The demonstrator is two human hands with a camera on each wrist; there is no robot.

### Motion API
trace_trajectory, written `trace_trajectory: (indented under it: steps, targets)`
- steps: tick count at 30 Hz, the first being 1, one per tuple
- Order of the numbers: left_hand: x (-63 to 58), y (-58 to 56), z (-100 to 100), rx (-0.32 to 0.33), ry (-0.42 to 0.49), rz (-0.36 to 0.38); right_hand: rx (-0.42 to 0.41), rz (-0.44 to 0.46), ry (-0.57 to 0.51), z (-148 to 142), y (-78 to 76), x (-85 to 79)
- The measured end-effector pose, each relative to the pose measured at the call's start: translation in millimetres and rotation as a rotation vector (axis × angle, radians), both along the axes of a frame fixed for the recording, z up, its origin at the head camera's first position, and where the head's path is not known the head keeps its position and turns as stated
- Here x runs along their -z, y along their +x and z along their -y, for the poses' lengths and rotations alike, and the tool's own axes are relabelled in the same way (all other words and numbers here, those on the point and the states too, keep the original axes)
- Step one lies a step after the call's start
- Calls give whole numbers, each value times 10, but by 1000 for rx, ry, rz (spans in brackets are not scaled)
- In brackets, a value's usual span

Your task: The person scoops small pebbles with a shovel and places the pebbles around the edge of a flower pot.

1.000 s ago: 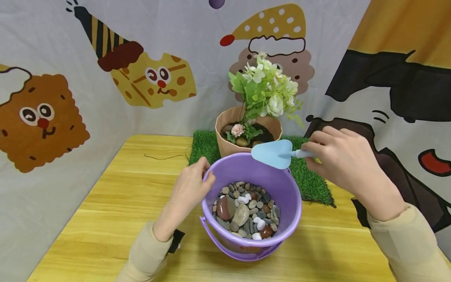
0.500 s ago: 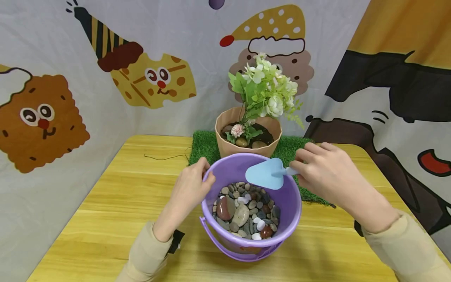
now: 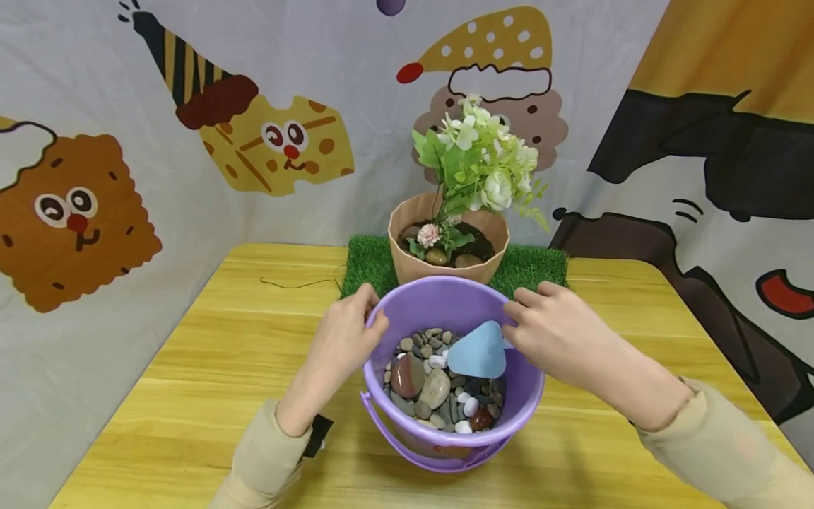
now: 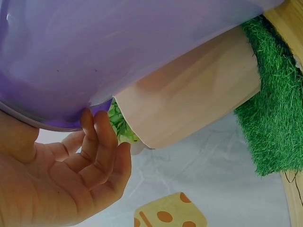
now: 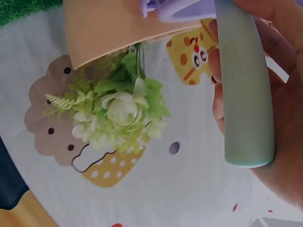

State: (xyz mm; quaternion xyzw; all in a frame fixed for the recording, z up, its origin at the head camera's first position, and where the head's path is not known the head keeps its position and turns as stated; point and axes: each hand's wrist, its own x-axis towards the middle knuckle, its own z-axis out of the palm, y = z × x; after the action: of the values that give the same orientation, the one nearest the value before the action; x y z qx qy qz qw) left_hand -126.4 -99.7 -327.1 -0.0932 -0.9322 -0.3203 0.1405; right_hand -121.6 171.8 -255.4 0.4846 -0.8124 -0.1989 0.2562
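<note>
A purple bucket (image 3: pixel 420 300) stands on the table with wet pebbles (image 3: pixel 435 389) in its bottom, some grey, white or reddish. On the bucket's left rim, my left hand (image 3: pixel 337 346) pinches the edge; the left wrist view shows the curled fingers against the purple wall. My right hand (image 3: pixel 562 339) grips a small trowel at the bucket's right rim. The trowel's blue blade (image 3: pixel 478 353) is inside the bucket, tilted down over the pebbles. In the right wrist view the pale green trowel handle (image 5: pixel 246 94) lies along the palm.
Behind the bucket, a peach flowerpot (image 3: pixel 413 261) with white flowers (image 3: pixel 486 162) stands on a green turf mat (image 3: pixel 369 258). A purple handle (image 3: pixel 394 442) hangs at the bucket's front. A thin dark wire (image 3: pixel 292 285) lies on the wooden table (image 3: pixel 210 339). Cartoon-printed cloth surrounds it.
My right hand has moved left and down, taking the trowel from above the far rim into the bucket, over the pebbles. My left hand and the bucket have stayed in place.
</note>
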Motion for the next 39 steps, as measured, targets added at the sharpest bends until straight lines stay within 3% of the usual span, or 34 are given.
trace_trajectory:
  steps: [11, 22, 39]
  targets:
    - [13, 2, 0, 16, 8, -18, 3, 23, 127, 145, 53, 75]
    - [21, -1, 4, 11, 9, -35, -22, 28, 120, 149, -24, 148]
    - [9, -1, 4, 5, 6, -5, -48, 130, 87, 99, -165, 258]
